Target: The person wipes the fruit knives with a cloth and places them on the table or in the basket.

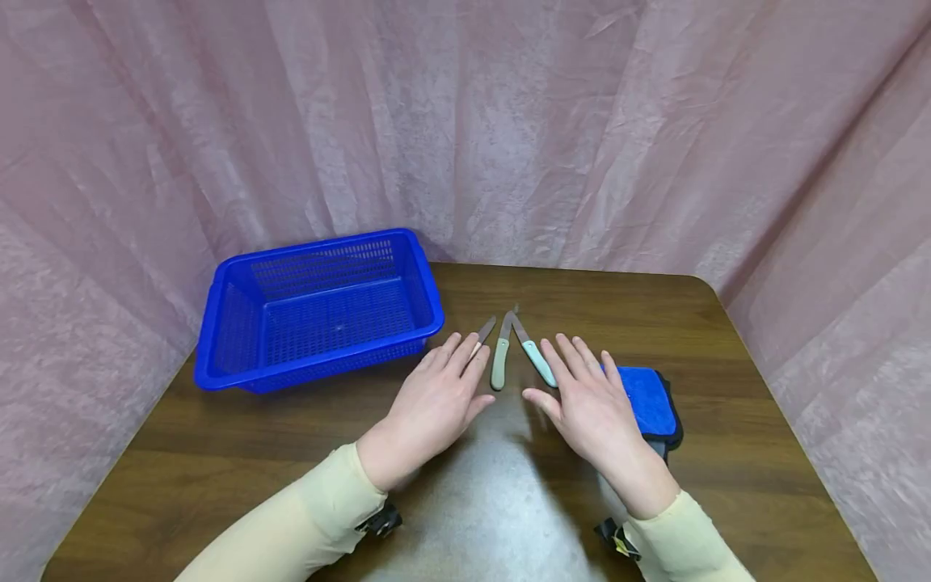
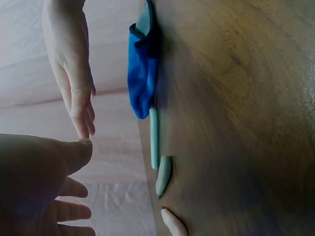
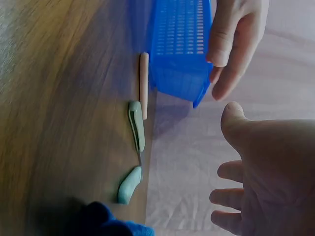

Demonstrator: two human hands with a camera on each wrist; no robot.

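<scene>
Both hands hover palm down above the table with fingers extended, holding nothing. My left hand [image 1: 436, 400] is over a small knife [image 1: 486, 328], partly covering it; its pinkish handle [image 3: 143, 86] shows in the right wrist view. Between the hands lies a knife with a pale green handle [image 1: 499, 365]. Beside it a knife with a light blue handle [image 1: 540, 364] slants toward my right hand [image 1: 592, 404], the two blades meeting near their tips. Under and beyond the right hand is a blue cloth [image 1: 650, 400] with black edging, partly hidden by that hand.
A blue plastic basket [image 1: 320, 365] with perforated sides stands at the back left, close to the left fingers. The brown wooden table [image 1: 735, 453] has a rounded far right corner. Pink curtains [image 1: 494, 137] hang behind the table and along its sides.
</scene>
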